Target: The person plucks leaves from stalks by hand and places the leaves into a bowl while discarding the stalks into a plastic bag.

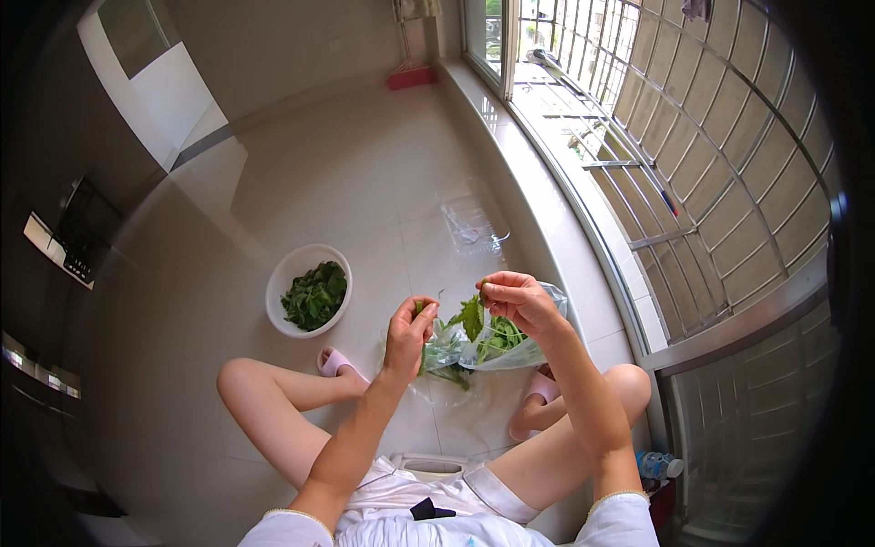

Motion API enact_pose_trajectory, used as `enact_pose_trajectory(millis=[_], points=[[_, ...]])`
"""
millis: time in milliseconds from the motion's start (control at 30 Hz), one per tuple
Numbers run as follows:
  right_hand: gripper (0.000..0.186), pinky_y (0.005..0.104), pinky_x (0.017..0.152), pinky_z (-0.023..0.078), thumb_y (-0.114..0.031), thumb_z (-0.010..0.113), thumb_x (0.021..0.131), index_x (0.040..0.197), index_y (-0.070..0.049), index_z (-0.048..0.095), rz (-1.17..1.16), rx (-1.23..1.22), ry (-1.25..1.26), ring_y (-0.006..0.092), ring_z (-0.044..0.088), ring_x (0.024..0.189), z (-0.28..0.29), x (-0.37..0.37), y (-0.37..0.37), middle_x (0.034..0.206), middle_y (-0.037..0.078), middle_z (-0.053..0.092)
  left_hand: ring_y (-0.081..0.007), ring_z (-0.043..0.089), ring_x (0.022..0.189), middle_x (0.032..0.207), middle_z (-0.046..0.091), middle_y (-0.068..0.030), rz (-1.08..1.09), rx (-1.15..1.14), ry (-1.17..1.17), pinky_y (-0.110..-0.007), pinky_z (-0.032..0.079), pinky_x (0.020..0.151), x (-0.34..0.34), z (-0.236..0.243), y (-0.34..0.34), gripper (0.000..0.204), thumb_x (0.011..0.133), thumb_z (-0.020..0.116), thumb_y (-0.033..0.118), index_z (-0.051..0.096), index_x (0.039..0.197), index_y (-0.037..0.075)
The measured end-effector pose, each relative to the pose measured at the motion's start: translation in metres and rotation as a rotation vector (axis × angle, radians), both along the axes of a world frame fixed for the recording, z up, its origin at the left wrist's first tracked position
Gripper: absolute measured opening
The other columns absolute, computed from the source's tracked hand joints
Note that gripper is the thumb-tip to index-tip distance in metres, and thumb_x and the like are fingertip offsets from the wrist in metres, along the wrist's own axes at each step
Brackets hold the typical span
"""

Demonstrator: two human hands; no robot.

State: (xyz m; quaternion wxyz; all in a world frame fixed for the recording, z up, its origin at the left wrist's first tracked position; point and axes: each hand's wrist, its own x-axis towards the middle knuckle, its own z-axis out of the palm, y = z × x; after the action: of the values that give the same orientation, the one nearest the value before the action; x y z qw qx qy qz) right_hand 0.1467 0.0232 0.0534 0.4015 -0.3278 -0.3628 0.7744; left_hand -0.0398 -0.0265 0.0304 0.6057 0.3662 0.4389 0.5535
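Observation:
My left hand [412,335] is closed in a pinch on a green stem, part of which shows below the fingers. Held higher and to the right, my right hand [518,299] grips a leafy green sprig [471,316] that hangs from its fingertips. The hands are apart. Beneath them a clear plastic bag [524,356] lies open on the floor with leafy greens [499,337] in it. Several loose stems [451,375] lie by its near left side. A white bowl [273,296] with dark green leaves [315,296] stands to the left.
A clear plastic tray [474,228] lies on the tiled floor beyond the bag. My feet in pink slippers [334,362] flank the work area. At the right run a window ledge and metal bars [656,239]. A bottle [654,466] stands near my right thigh; a red dustpan [412,77] is far back.

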Motion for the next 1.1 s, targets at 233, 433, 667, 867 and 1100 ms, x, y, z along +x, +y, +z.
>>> enact_pose_trajectory(millis=[233,433,667,867,1100], points=[[0.017,0.0184,0.051,0.039,-0.013,0.062,0.071,0.081,-0.001,0.059,0.137,0.195,-0.256,0.0066,0.051,0.060,0.003,-0.015,-0.010,0.068,0.002,0.056,-0.0005,0.032,0.049,0.059,0.046,0.0064,-0.299,-0.182,0.170,-0.016,0.024,0.042,-0.003,0.014,0.006,0.016,0.076,0.059,0.020,0.058,0.080,0.005],[0.014,0.0207,0.046,0.040,-0.012,0.058,0.071,0.077,0.000,0.059,0.165,0.346,-0.478,0.0075,0.052,0.056,0.006,-0.019,-0.015,0.063,0.002,0.057,-0.0006,0.037,0.052,0.066,0.054,0.0038,-0.354,-0.078,0.221,-0.015,0.029,0.046,-0.003,0.005,0.000,0.013,0.072,0.062,0.014,0.061,0.079,0.002],[0.015,0.0206,0.046,0.042,-0.011,0.055,0.072,0.075,0.003,0.059,0.309,0.517,-0.808,0.0077,0.054,0.056,0.015,-0.012,-0.014,0.060,0.005,0.057,-0.0084,0.047,0.054,0.065,0.055,-0.0036,-0.312,0.188,0.803,-0.022,0.037,0.047,-0.003,0.002,-0.007,0.012,0.068,0.060,0.012,0.060,0.076,0.002],[0.014,0.0195,0.046,0.040,-0.011,0.057,0.072,0.075,0.003,0.058,0.460,0.221,-0.455,0.0087,0.051,0.054,0.012,-0.007,-0.009,0.061,0.004,0.055,-0.0144,0.050,0.056,0.070,0.054,-0.0054,-0.281,0.403,0.773,-0.025,0.040,0.049,-0.005,0.004,-0.009,0.009,0.069,0.060,0.008,0.057,0.074,0.001],[0.011,0.0191,0.041,0.031,-0.011,0.058,0.071,0.068,-0.001,0.054,0.393,-0.098,-0.160,0.0077,0.044,0.048,0.001,-0.012,-0.013,0.056,0.002,0.049,-0.0108,0.049,0.056,0.071,0.054,-0.0047,-0.172,0.506,0.648,-0.022,0.039,0.048,-0.001,0.007,-0.013,0.007,0.069,0.060,0.003,0.056,0.075,0.001]])
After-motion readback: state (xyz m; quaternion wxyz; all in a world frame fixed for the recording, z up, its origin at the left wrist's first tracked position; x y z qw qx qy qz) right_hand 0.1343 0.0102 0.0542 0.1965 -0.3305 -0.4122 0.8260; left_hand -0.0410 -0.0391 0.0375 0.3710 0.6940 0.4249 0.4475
